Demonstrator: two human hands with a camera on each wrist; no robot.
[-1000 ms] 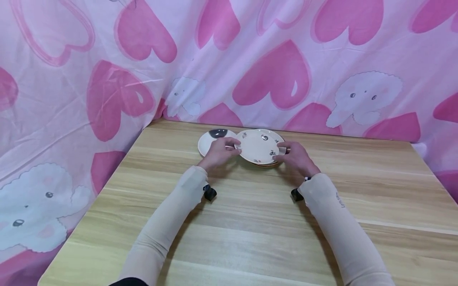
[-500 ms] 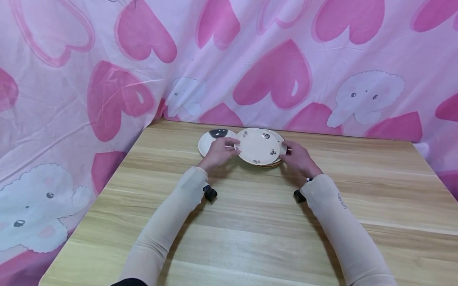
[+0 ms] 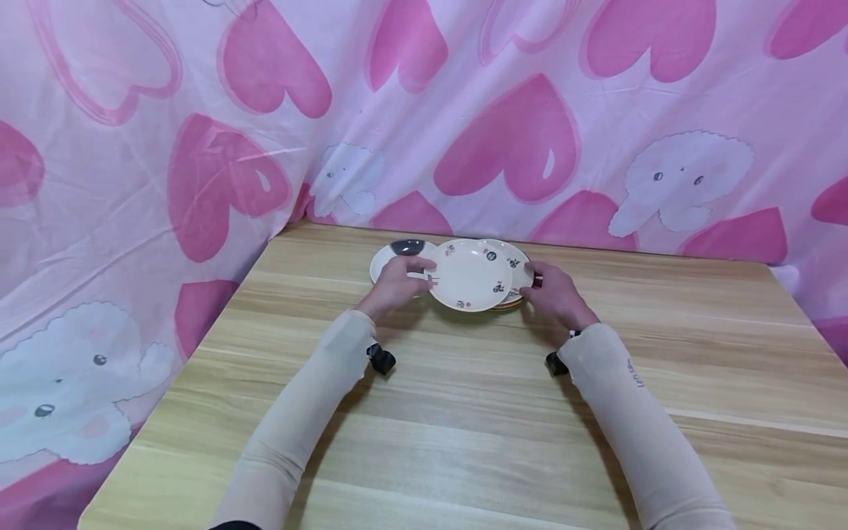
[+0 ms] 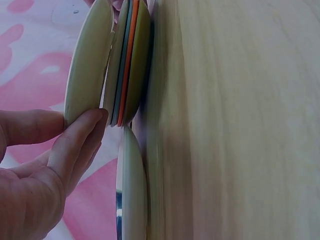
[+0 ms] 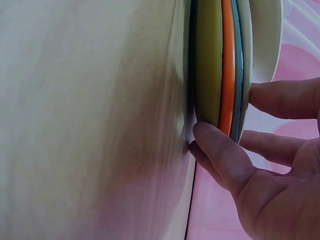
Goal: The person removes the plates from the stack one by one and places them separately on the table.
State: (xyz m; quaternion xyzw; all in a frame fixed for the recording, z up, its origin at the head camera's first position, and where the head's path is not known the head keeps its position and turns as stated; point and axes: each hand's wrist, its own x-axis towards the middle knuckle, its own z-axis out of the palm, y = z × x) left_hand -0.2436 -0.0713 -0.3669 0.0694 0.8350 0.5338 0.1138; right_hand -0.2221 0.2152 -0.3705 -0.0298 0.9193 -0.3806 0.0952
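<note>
Your left hand (image 3: pixel 395 287) pinches the left rim of a cream plate (image 3: pixel 467 276) between thumb and fingers. That plate is over the left part of a stack of plates (image 3: pixel 520 258), near the back of the table (image 3: pixel 464 419); its left side stands clear of the stack, but you cannot tell whether the rest touches. Your right hand (image 3: pixel 555 296) grips the stack at its right edge, finger below and finger above, around layers of cream, teal, orange and yellow-green.

Watch the white plate with a dark patch (image 3: pixel 407 248): it lies on the table just left of the stack, under your left hand and partly hidden by it. Close behind everything, the pink cloth (image 3: pixel 503 147) with hearts hangs along the table's back edge.
</note>
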